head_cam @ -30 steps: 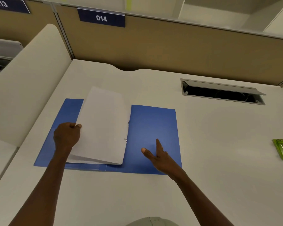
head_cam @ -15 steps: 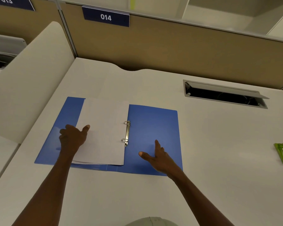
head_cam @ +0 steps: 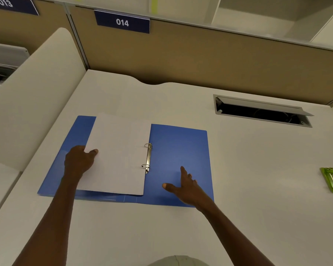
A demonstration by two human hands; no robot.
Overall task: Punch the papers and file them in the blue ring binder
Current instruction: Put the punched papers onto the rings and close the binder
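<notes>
While my left hand [head_cam: 79,162] grips the papers' [head_cam: 117,154] left edge, hiding its fingers, my right hand [head_cam: 185,187] rests spread on the blue ring binder [head_cam: 179,150]; ring spine [head_cam: 148,158] runs away from me.

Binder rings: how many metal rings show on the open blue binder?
2. One ring sits at the far end of the metal spine, the other ring at the near end, both at the papers' right edge.

Office cubicle, your station: tan partition panel [head_cam: 200,60] at 12 o'clock with numbered plate "014" [head_cam: 122,22]; plate "013" [head_cam: 6,2] at 11 o'clock; white bench [head_cam: 238,189] with recessed cable hatch [head_cam: 261,112] at 1 o'clock; curved side divider [head_cam: 33,104] at 10 o'clock.
</notes>
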